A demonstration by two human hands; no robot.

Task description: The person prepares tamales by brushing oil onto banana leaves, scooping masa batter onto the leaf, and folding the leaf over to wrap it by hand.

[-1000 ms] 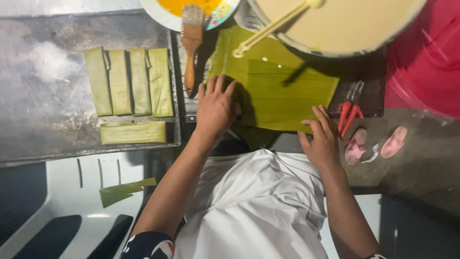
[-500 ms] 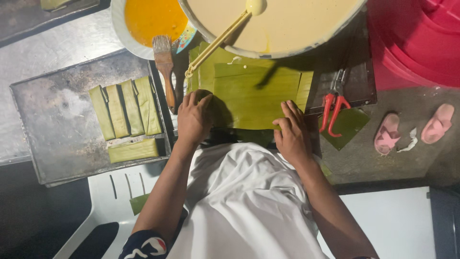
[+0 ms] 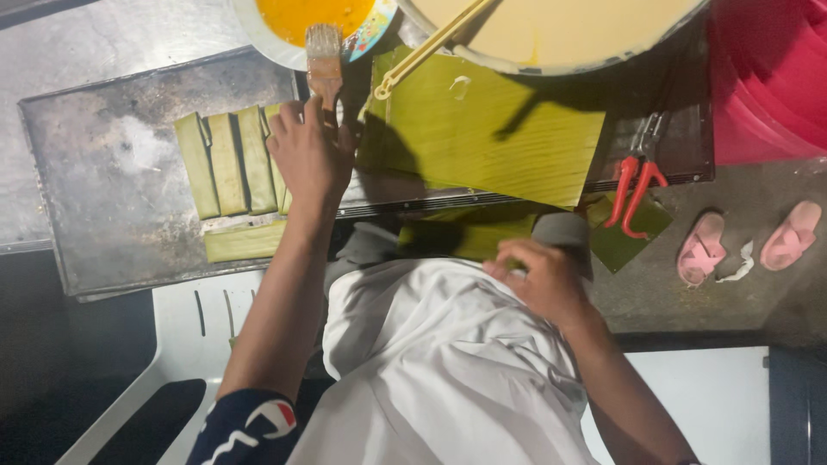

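My left hand [image 3: 312, 155] reaches over the metal tray [image 3: 103, 189], fingers apart, fingertips touching the wooden handle of a pastry brush [image 3: 325, 53]. The brush lies with its bristles on the rim of a bowl of orange liquid [image 3: 293, 15]. Several folded green leaf parcels [image 3: 226, 159] lie side by side just left of this hand, one more crosswise [image 3: 243, 242] below them. My right hand [image 3: 541, 280] rests at my lap with curled fingers, beside a leaf piece [image 3: 465, 239]. A flat banana leaf sheet [image 3: 508, 142] lies ahead.
A large bowl of pale batter [image 3: 560, 26] with a yellow ladle handle [image 3: 426, 50] stands above the leaf. Red-handled scissors [image 3: 633, 191] lie at the right, with pink sandals [image 3: 706, 248] on the floor and a red tub [image 3: 767, 77] beyond. I sit on a white plastic chair [image 3: 185, 331].
Both hands have left the banana leaf sheet. My left hand moved left and up to the brush handle; my right hand drew back to my lap.
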